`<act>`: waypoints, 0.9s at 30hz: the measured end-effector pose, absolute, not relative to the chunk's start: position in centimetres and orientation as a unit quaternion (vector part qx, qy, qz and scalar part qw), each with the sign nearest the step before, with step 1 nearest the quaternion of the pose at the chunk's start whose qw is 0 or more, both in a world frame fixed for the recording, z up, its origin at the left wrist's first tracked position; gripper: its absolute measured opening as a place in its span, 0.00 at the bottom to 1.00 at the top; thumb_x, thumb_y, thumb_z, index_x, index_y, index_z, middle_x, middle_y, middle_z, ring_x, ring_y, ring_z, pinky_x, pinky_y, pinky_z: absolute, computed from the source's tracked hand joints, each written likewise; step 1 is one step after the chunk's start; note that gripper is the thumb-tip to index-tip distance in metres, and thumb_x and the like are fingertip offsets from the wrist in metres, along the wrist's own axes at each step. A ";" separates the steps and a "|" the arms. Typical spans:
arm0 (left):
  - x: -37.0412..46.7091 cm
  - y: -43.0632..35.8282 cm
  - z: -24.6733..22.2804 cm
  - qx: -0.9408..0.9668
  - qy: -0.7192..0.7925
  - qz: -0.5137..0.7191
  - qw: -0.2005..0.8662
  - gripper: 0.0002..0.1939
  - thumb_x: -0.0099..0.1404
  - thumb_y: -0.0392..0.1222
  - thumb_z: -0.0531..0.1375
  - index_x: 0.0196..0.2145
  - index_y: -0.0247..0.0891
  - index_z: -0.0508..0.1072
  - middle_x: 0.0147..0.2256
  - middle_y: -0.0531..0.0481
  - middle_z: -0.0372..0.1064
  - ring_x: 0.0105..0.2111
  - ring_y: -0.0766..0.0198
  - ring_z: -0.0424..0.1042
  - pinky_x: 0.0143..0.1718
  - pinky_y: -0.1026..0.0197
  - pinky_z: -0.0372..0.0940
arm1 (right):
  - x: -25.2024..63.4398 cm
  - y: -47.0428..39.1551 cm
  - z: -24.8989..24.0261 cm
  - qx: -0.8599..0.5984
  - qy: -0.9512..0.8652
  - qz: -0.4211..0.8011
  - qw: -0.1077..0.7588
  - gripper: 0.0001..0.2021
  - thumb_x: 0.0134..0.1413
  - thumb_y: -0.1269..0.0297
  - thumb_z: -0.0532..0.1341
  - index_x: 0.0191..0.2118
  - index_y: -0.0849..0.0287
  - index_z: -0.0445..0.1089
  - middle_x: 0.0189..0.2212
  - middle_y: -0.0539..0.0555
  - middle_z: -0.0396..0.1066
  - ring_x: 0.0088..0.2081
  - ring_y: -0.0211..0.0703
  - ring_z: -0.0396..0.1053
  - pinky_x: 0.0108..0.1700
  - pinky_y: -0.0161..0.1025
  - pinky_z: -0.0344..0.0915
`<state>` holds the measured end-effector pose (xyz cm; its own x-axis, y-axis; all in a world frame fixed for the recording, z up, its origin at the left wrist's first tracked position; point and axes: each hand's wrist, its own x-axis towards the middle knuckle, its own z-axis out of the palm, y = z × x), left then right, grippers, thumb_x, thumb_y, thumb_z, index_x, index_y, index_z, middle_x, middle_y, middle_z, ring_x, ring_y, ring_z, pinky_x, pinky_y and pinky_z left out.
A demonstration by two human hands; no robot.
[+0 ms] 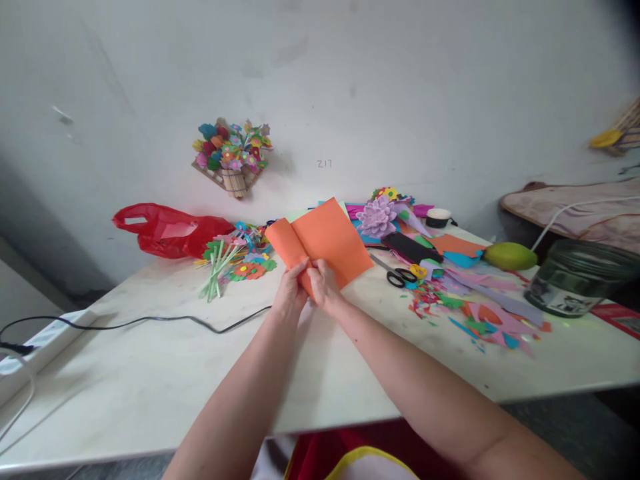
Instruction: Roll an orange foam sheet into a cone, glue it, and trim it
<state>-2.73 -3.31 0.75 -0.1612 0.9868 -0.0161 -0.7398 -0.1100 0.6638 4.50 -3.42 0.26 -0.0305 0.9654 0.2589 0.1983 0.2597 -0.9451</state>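
Note:
An orange sheet (335,240) is held up above the middle of the table, its left part folded or rolled over into a flap. My left hand (293,288) is closed on the lower edge of that flap. Right beside it, my right hand (323,283) pinches the sheet's lower part, thumbs close together. Black-handled scissors (399,275) lie to the right of the sheet. Paper-like flowers (249,269) and pale green stems (218,270) lie to the left.
A red plastic bag (175,230) lies at the back left. Colourful scraps (485,320), a green-yellow fruit (510,255) and a glass jar (575,280) are on the right. A black cable (190,319) crosses the table (150,400) from a power strip (50,347).

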 end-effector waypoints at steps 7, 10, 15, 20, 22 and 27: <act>-2.5 -3.9 1.1 0.246 0.245 0.714 0.609 0.10 0.47 0.36 0.64 0.28 0.35 0.68 0.24 0.53 0.69 0.25 0.69 0.70 0.37 0.66 0.67 | 4.3 -3.2 0.1 -0.400 -0.589 0.418 0.564 0.09 0.48 0.56 0.52 0.26 0.56 0.59 0.27 0.50 0.65 0.33 0.40 0.63 0.37 0.36 0.61; -2.3 -4.5 1.4 0.241 0.259 0.662 0.661 0.12 0.48 0.43 0.65 0.28 0.36 0.69 0.25 0.52 0.69 0.27 0.66 0.71 0.38 0.61 0.67 | 4.5 -3.1 -0.1 -0.379 -0.595 0.416 0.574 0.13 0.50 0.51 0.51 0.25 0.56 0.57 0.25 0.49 0.64 0.31 0.40 0.63 0.35 0.36 0.61; -2.1 -5.2 1.6 0.242 0.251 0.595 0.724 0.14 0.50 0.49 0.64 0.30 0.38 0.70 0.29 0.50 0.70 0.32 0.63 0.72 0.41 0.58 0.67 | 5.1 -3.8 0.8 -0.360 -0.622 0.389 0.577 0.14 0.53 0.50 0.49 0.26 0.55 0.57 0.26 0.49 0.64 0.31 0.39 0.64 0.36 0.35 0.62; -1.8 -5.1 1.3 0.254 0.229 0.655 0.674 0.12 0.49 0.48 0.65 0.29 0.39 0.70 0.30 0.52 0.70 0.37 0.63 0.71 0.44 0.61 0.65 | 5.4 -4.4 1.5 -0.361 -0.632 0.359 0.584 0.13 0.55 0.51 0.46 0.30 0.54 0.58 0.30 0.51 0.65 0.34 0.40 0.65 0.39 0.36 0.63; -1.6 -5.1 1.3 0.252 0.224 0.669 0.662 0.13 0.49 0.47 0.65 0.29 0.38 0.70 0.31 0.51 0.71 0.38 0.64 0.71 0.45 0.62 0.64 | 5.3 -4.4 1.4 -0.349 -0.636 0.350 0.593 0.14 0.56 0.52 0.45 0.31 0.55 0.59 0.31 0.53 0.66 0.36 0.41 0.65 0.40 0.38 0.63; -1.1 -5.2 1.5 0.234 0.221 0.681 0.657 0.12 0.49 0.47 0.65 0.28 0.37 0.71 0.29 0.51 0.71 0.36 0.64 0.71 0.44 0.63 0.65 | 4.8 -4.1 0.9 -0.356 -0.642 0.305 0.607 0.16 0.58 0.52 0.43 0.30 0.54 0.60 0.30 0.54 0.67 0.36 0.43 0.66 0.42 0.39 0.62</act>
<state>-1.05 -5.20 1.47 -0.0266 0.9993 0.0281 -0.7921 -0.0382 0.6092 4.85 -4.09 0.92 -0.0089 0.8269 0.5623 0.0866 0.5608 -0.8234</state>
